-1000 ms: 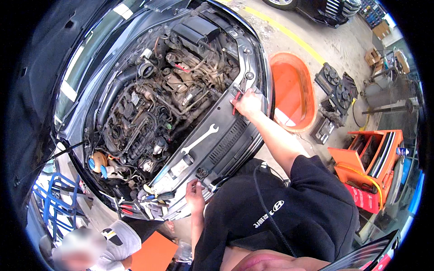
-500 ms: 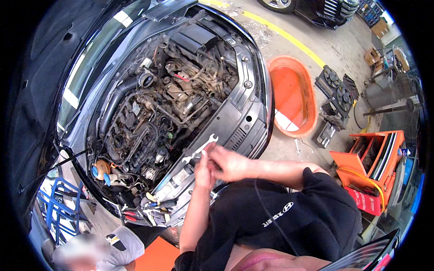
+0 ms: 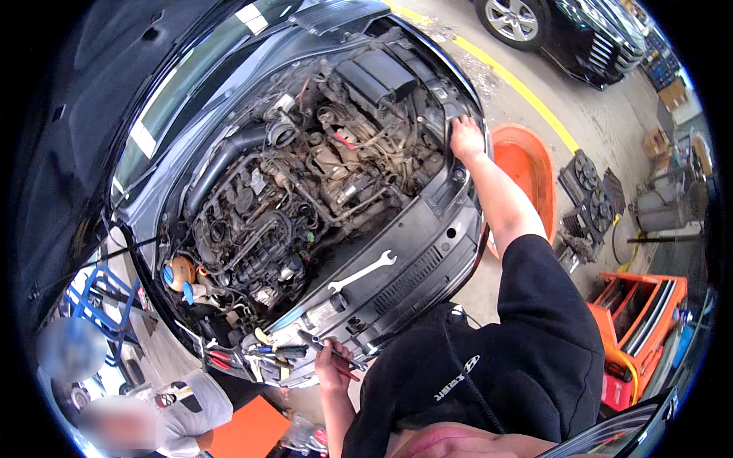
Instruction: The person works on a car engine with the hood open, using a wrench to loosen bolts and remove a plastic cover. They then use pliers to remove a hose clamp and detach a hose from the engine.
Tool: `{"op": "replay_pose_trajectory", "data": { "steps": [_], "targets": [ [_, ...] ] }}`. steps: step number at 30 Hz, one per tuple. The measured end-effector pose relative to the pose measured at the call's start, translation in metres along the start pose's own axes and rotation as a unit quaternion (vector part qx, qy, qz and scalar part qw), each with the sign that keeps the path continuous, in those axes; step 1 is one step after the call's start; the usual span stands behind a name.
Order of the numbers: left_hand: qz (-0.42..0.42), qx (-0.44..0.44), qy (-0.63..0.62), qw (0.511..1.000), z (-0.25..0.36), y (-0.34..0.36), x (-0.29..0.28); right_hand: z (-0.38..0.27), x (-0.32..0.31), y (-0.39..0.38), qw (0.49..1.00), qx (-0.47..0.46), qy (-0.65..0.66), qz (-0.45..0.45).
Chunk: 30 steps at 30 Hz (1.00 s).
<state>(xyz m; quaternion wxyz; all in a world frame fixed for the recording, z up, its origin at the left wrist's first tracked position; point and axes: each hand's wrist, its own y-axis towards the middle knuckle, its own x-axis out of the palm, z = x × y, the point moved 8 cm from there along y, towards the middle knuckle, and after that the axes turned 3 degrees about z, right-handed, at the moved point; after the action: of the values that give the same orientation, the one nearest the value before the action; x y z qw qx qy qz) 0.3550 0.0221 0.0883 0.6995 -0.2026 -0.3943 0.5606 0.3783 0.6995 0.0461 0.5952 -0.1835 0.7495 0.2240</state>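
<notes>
Left hand (image 3: 333, 359) grip on tool (image 3: 324, 347), front panel (image 3: 412, 263), garage floor (image 3: 611, 130).

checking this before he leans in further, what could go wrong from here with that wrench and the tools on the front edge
The open-end wrench lies loose on the sloping front panel; a bump could send it sliding off or into the engine bay. The left hand is at a crowded pile of hand tools on the edge, which may get knocked off. The right hand is stretched to the far corner, so the body leans over both.
</notes>
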Motion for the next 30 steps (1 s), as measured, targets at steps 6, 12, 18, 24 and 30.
{"op": "replay_pose_trajectory", "data": {
  "steps": [6,12,18,24,30],
  "targets": [
    [0.012,0.010,-0.027,1.000,-0.023,0.000,-0.018,-0.020,-0.021,0.000,0.993,-0.059,-0.093,0.050],
    [-0.031,0.013,0.057,0.998,-0.023,0.016,0.017,-0.195,-0.084,-0.179,0.878,-0.319,0.346,-0.087],
    [-0.110,-0.001,0.051,0.993,-0.021,0.026,0.059,-0.285,-0.120,-0.369,0.731,-0.486,0.435,-0.199],
    [-0.056,0.013,-0.076,0.995,-0.028,0.022,0.014,-0.270,-0.068,-0.341,0.838,-0.353,0.357,-0.215],
    [0.036,0.039,-0.086,0.995,-0.026,0.001,-0.068,-0.251,-0.002,-0.307,0.889,-0.417,0.102,-0.158]
  ]
}}
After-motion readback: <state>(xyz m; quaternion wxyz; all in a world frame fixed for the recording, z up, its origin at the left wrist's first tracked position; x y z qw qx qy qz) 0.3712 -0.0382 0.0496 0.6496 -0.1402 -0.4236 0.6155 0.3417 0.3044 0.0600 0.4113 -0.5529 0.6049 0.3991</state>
